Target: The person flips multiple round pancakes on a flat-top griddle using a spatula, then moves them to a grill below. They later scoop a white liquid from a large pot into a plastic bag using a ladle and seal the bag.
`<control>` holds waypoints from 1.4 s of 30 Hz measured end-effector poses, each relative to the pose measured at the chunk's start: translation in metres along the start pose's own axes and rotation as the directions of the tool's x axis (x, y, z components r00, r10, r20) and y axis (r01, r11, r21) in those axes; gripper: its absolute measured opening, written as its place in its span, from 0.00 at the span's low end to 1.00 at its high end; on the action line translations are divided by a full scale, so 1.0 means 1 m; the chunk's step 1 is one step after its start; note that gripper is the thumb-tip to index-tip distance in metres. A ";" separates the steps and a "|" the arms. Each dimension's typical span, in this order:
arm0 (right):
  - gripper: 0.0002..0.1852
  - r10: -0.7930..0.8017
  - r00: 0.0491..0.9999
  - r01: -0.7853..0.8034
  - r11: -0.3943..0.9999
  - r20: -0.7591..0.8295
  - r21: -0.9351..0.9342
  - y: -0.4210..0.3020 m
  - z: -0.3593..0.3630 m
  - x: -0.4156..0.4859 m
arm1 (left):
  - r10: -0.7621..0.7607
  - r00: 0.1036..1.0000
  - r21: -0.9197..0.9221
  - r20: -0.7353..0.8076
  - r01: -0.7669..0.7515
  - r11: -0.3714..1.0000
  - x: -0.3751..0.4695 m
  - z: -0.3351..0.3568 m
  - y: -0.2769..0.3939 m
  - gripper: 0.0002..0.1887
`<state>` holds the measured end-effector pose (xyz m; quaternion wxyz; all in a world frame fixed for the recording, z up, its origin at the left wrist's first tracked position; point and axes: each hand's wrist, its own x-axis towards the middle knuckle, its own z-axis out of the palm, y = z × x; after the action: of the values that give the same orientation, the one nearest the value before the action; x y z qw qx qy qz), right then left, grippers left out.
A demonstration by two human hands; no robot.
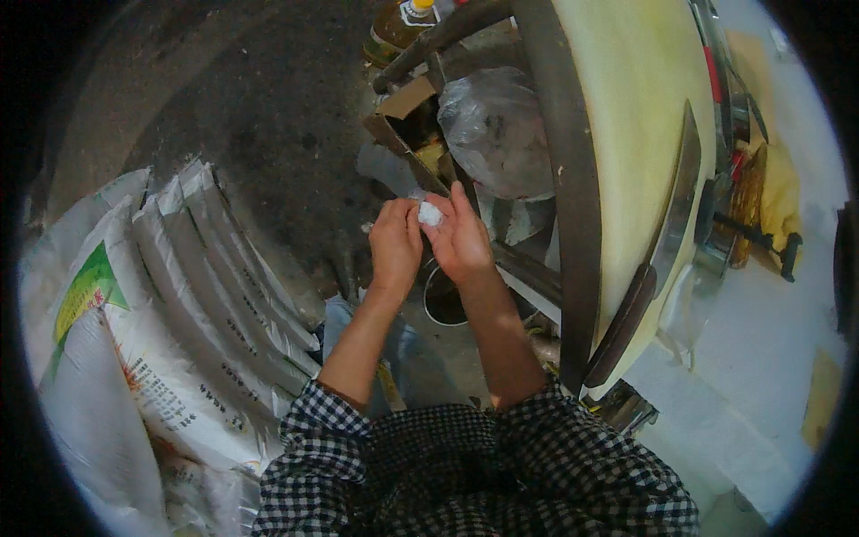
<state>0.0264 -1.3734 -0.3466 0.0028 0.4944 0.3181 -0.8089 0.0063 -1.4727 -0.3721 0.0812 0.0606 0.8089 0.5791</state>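
A small crumpled white lump (430,215), perhaps paper or plastic, sits between my hands in front of me. It lies against the fingers and palm of my right hand (464,236), whose thumb is raised. Curled close on the other side is my left hand (394,235), its fingertips at the edge of the lump. Whether those fingers grip it is hidden. Below the wrists stands a dark round bucket (444,299) with a pale rim.
Filled white sacks (194,322) are stacked on the left. At right, a large knife (671,215) lies on a thick pale cutting board (631,121). Under its dark frame (570,168) sit a plastic bag (496,131) and an open cardboard box (406,117). An oil bottle (396,30) stands beyond.
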 end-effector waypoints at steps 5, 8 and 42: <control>0.45 0.011 1.000 -0.012 0.980 -0.005 -0.199 -0.001 0.022 -0.010 | -0.050 0.996 0.025 -0.069 0.052 0.998 -0.006 0.001 -0.009 0.05; 0.48 -0.011 0.999 -0.004 0.949 -0.044 -0.315 0.000 0.030 -0.012 | -0.107 0.993 0.019 -0.058 0.108 0.994 -0.008 0.000 -0.013 0.05; 0.23 -0.567 0.776 0.057 -0.373 0.276 -0.926 -0.088 -0.046 0.141 | -0.248 0.966 -0.152 0.078 0.257 0.954 0.016 -0.027 -0.004 0.04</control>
<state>-0.0367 -1.2356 -0.4286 0.0971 0.3027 0.9422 -0.1059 -0.0146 -1.4965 -0.3684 0.1824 -0.0332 0.7579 0.6255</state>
